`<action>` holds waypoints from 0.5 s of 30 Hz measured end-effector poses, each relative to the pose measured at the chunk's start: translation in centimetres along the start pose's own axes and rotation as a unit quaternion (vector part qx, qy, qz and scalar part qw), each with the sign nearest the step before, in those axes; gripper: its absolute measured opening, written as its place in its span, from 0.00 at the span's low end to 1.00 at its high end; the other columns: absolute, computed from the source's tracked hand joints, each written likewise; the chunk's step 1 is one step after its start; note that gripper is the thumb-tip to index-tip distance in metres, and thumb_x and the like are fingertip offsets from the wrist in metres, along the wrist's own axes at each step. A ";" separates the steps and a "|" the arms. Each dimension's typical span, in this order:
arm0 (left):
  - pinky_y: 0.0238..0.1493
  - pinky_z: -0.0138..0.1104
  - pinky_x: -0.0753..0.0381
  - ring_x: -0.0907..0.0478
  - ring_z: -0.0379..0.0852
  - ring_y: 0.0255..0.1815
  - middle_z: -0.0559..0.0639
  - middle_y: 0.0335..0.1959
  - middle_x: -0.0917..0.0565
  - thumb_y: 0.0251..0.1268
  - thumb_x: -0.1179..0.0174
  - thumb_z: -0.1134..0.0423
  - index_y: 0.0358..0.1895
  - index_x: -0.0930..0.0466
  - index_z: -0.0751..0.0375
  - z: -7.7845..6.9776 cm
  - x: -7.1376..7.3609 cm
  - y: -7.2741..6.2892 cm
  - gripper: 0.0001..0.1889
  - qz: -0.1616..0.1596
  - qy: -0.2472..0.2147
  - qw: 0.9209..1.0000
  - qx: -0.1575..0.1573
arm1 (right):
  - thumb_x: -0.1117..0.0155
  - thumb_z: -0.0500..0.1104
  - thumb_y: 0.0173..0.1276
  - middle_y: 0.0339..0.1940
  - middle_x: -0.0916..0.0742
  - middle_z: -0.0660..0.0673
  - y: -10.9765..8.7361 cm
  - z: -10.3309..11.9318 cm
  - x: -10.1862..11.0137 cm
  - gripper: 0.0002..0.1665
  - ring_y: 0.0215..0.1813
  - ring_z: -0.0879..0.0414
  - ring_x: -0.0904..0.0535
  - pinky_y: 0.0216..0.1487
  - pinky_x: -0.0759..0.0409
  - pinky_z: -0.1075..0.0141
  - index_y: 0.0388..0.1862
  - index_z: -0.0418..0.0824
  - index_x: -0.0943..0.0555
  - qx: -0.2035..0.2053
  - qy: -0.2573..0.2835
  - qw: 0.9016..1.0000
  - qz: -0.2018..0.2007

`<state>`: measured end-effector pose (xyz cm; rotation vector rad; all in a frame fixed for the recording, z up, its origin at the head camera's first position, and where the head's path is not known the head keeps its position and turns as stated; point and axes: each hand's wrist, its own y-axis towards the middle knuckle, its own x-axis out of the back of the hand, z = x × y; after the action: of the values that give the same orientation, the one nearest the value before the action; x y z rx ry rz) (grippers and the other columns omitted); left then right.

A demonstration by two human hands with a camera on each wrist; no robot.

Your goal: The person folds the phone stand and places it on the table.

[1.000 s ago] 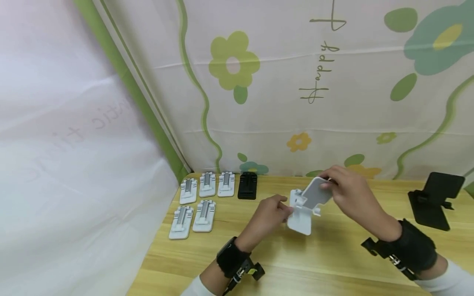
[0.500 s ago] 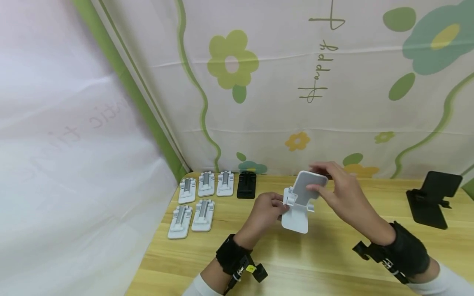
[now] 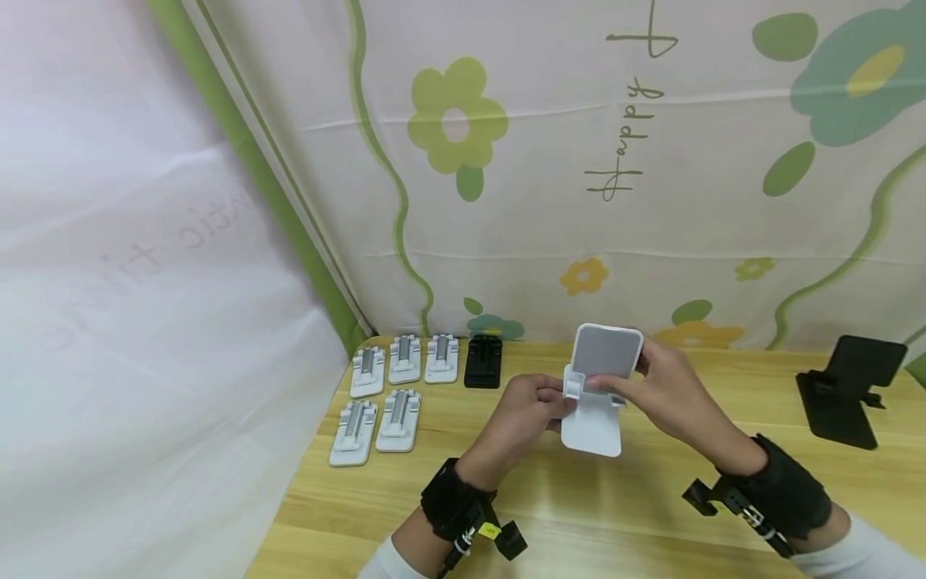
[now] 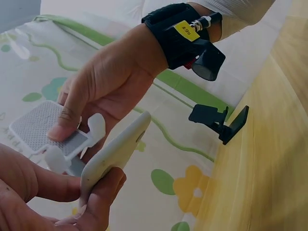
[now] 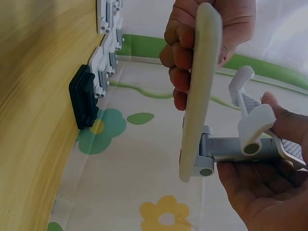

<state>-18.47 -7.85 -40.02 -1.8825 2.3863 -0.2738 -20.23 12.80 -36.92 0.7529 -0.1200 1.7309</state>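
Between both hands, above the table, is a white folding phone stand [image 3: 595,426] with a grey pad on its raised plate. My left hand [image 3: 531,410] pinches the edge of its flat base, fingers behind and thumb in front, as the left wrist view shows. My right hand [image 3: 669,394] grips the raised plate, its thumb on the grey pad [image 4: 41,127] and its fingers behind. In the right wrist view a silver hinged arm [image 5: 240,149] joins the base [image 5: 199,91] to the plate, and two white hooks [image 5: 255,127] stick out from the plate's lower edge.
Several folded white phone stands [image 3: 396,422] lie in two rows at the table's left. Beside them lies a folded black stand [image 3: 483,362]. An unfolded black stand [image 3: 839,402] stands at the right. A flowered curtain [image 3: 521,217] hangs behind the wooden table [image 3: 579,523].
The stand's raised plate has swung leftward and turned its grey pad to face the head camera. My right hand has moved left and down, its thumb now lower on the pad.
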 end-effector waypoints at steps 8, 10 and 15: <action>0.41 0.35 0.11 0.14 0.43 0.39 0.57 0.42 0.11 0.71 0.39 0.71 0.55 0.19 0.74 -0.5 -0.7 -0.4 0.13 0.019 -0.014 1.000 0.004 | 0.19 0.34 0.55 0.44 0.10 0.48 -0.1 -1.1 -0.4 0.24 0.45 0.75 0.20 0.42 0.21 0.78 0.50 0.47 0.17 0.104 -0.065 0.989 -0.082; 0.42 0.35 0.11 0.14 0.44 0.39 0.57 0.42 0.11 0.71 0.39 0.71 0.54 0.19 0.74 -0.5 -0.9 -0.4 0.13 0.018 -0.017 1.000 0.005 | 0.19 0.33 0.54 0.43 0.09 0.48 -0.1 -1.4 -0.5 0.25 0.45 0.76 0.20 0.43 0.22 0.80 0.48 0.48 0.16 0.114 -0.070 0.987 -0.093; 0.43 0.36 0.11 0.13 0.44 0.40 0.57 0.43 0.10 0.71 0.38 0.70 0.55 0.19 0.73 0.0 -0.9 -0.1 0.14 0.004 -0.003 1.000 0.004 | 0.19 0.34 0.55 0.45 0.10 0.49 -0.2 -1.7 -0.4 0.24 0.46 0.76 0.20 0.44 0.22 0.80 0.49 0.51 0.16 0.103 -0.063 0.989 -0.083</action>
<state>-18.15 -7.03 -40.04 -1.8679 2.3853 -0.2767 -20.75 13.32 -38.52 0.9973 0.0354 1.5523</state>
